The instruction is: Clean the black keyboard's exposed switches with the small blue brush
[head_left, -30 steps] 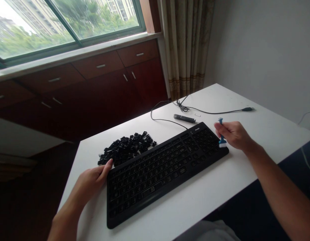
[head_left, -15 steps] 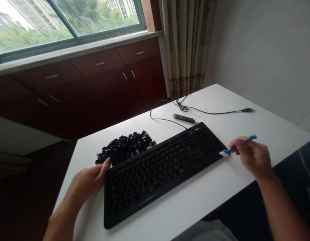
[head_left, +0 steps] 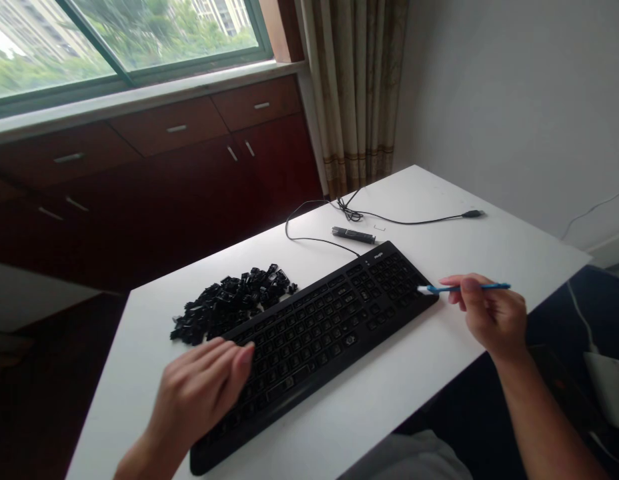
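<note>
A black keyboard (head_left: 299, 360) with its keycaps off lies slantwise on the white table (head_left: 349, 407). My left hand (head_left: 204, 380) is over its left part, fingers curled together and the thumb alongside; nothing shows in it, and I cannot tell whether it touches the keyboard. Pinched between thumb and fingers of my right hand (head_left: 492, 310) is a blue toothbrush (head_left: 482, 287). Its white bristle end is at the right end of the keyboard, over the number-pad area. Behind the keyboard's left half a heap of loose black keycaps (head_left: 234, 300) is piled.
A short black tool (head_left: 353, 235) with a metal tip lies behind the keyboard, beside a thin bent wire (head_left: 379, 228). The keyboard's cable (head_left: 414, 222) loops across the far table to a USB plug (head_left: 473, 214). Dark red cabinets (head_left: 189, 193) stand beyond the table.
My left hand has let go of the keyboard's left edge and moved right, over the keys. The toothbrush has moved from the keyboard's near right corner onto its right end. The view has shifted slightly.
</note>
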{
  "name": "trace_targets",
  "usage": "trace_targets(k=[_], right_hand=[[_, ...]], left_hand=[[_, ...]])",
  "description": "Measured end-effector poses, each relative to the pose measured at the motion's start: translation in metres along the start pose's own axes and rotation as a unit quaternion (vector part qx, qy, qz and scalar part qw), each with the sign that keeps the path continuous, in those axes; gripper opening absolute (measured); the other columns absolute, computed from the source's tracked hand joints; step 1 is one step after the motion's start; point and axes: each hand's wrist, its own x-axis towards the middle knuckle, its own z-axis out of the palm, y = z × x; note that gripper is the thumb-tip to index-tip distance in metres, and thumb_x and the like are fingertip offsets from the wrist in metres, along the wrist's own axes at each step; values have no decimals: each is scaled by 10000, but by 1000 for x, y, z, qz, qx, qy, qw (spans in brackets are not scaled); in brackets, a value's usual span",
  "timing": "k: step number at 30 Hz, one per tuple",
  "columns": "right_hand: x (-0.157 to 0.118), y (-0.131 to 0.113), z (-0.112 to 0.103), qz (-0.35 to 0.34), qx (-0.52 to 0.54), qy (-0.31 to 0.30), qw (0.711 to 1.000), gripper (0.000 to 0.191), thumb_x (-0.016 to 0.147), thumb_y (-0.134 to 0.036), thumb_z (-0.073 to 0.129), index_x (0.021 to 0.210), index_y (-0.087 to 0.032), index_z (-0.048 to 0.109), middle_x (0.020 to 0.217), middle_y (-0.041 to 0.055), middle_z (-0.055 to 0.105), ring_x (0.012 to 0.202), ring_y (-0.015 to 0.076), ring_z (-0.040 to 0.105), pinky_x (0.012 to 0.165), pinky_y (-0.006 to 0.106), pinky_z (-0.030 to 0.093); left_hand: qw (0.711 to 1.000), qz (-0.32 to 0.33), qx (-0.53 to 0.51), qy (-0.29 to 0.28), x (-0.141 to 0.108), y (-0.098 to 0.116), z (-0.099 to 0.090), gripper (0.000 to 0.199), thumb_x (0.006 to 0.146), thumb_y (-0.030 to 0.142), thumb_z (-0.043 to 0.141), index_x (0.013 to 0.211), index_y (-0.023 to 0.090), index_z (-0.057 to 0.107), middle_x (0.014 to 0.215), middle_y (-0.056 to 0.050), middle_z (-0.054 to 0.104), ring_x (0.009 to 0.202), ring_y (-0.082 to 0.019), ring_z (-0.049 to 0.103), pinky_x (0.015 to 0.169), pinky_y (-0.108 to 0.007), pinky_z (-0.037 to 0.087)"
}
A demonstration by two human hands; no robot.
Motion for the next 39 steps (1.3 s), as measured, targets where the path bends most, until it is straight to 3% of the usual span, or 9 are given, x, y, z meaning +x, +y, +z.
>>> trace_targets(k=[4,9,11,14,18,23,29,34,39], right_hand=[[5,5,2,45,34,-81,995,302,999,-395,584,884,-229,809,548,-25,604,502,120,562,513,274,435],[1,7,3,-66,-138,88,984,221,964,-273,650,1127,-240,796,875,42,787,694,160,694,640,301,493],[-2,3,0,-60,-107,85,989,207,970,-250,634,1101,-232,794,860,44,781,670,151,685,598,287,484],[-2,-1,-2,-26,3,10,1000,216,997,-277,587,1005,-209,791,745,25,746,584,128,647,538,262,487],[6,3,2,-1,30,-65,997,284,997,-369,592,868,-226,801,637,-3,710,505,123,625,505,257,506],[3,7,6,4,15,16,1000,272,1008,-399,569,1092,-231,766,1065,85,775,883,191,733,760,331,580],[3,4,3,-13,29,-63,998,345,1017,-436,542,869,-231,777,750,31,746,679,160,698,621,293,557],[3,6,4,-34,11,1,999,234,1021,-365,544,1094,-260,740,1110,71,764,1019,207,704,907,383,569],[-1,0,5,-35,23,-1,999,260,1053,-344,462,1139,-235,682,1067,82,731,880,179,699,772,340,575]], left_hand=[[981,166,-68,-72,20,64,27,364,997,186,531,636,199,488,552,24,499,520,-127,440,535,-315,325],[949,283,-97,-99,18,104,56,350,946,342,683,696,206,478,621,39,477,574,-132,430,514,-325,287],[947,287,-104,-100,16,106,63,316,916,311,713,724,205,485,653,38,490,590,-135,435,523,-329,280],[953,260,-117,-98,14,104,69,315,918,272,682,710,208,455,650,32,491,587,-141,430,543,-338,278],[953,222,-150,-142,16,101,73,261,933,195,590,715,210,447,667,16,522,607,-150,459,588,-332,319],[943,224,-179,-170,20,103,75,261,966,163,528,727,215,435,665,18,537,595,-157,465,593,-336,332],[938,222,-196,-179,19,106,73,275,979,150,508,729,220,418,633,35,526,554,-152,459,572,-338,323],[942,227,-182,-168,22,107,72,275,975,143,513,722,217,438,641,28,543,557,-151,474,568,-342,328],[946,222,-164,-171,18,105,70,279,967,154,525,710,217,436,631,27,543,559,-151,484,564,-341,336]])
